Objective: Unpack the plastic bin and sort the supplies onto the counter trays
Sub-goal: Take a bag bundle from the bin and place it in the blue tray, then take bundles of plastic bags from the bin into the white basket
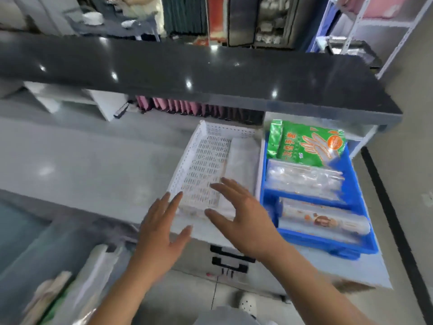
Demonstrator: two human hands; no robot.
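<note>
A white perforated tray (199, 146) sits on the grey counter, with white folded material (241, 160) along its right side. Next to it on the right stands a blue tray (365, 245) with a green glove packet (309, 143), a clear plastic packet (302, 179) and a wrapped roll (321, 219). My left hand (161, 233) hovers with straight fingers over the white tray's near edge. My right hand (243, 216) is spread above the same tray's near right corner. Neither hand holds anything. The plastic bin (28, 245) lies blurred at the lower left with bags in it.
A dark glossy upper shelf (187, 73) overhangs the back of the counter. Pink and dark packets (187, 107) stand in a row beneath it. The grey counter (82, 156) stretches left. Black drawer handles (229, 259) show below the counter edge.
</note>
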